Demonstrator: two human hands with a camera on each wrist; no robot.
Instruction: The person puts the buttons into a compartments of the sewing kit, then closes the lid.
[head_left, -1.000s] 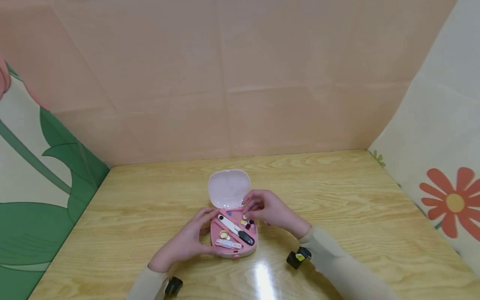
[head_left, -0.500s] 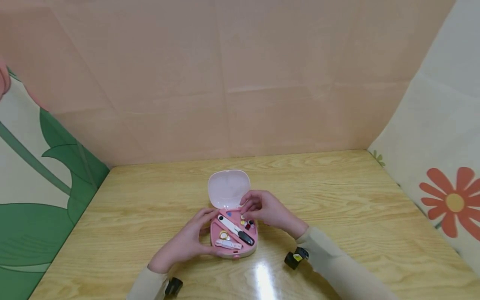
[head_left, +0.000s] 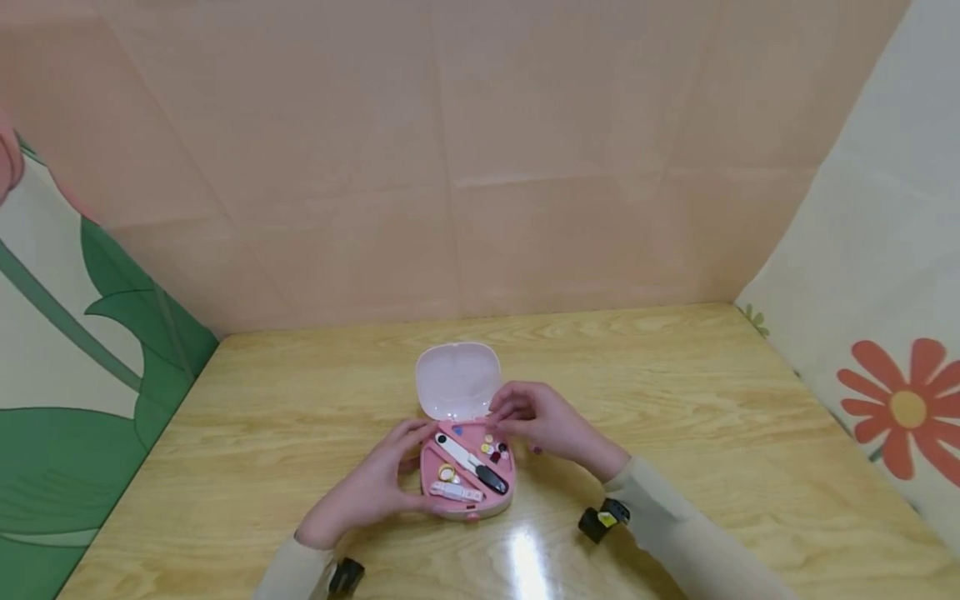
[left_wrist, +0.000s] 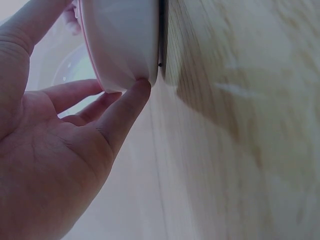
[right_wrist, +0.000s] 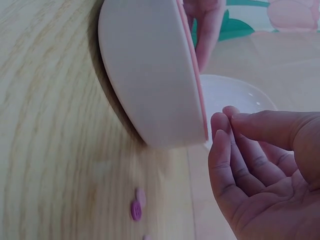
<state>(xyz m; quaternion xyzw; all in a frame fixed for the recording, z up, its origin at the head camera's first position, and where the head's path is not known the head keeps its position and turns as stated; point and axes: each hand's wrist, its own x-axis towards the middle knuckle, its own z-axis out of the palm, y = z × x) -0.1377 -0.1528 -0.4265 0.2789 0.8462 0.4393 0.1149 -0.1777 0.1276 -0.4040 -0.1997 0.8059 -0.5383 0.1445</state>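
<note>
A small sewing box with pink compartments stands on the table, its pale lid tipped open at the back. My left hand grips the box's left side, thumb near the front and fingers farther back. Above the back right corner is my right hand; its thumb and loosely bent fingertips are close together, with nothing visible between them. Several small buttons lie in the right compartment. A white and black tool lies diagonally across the middle, beside a white nail clipper and a gold-rimmed round piece.
On the wooden table, right of the box, lie a purple button and a pale pink one. Black wrist cameras sit at the left sleeve and right sleeve. A peach backdrop rises behind.
The right hand has shifted slightly right, and more of the buttons below its fingertips shows. My left hand keeps its hold on the box.
</note>
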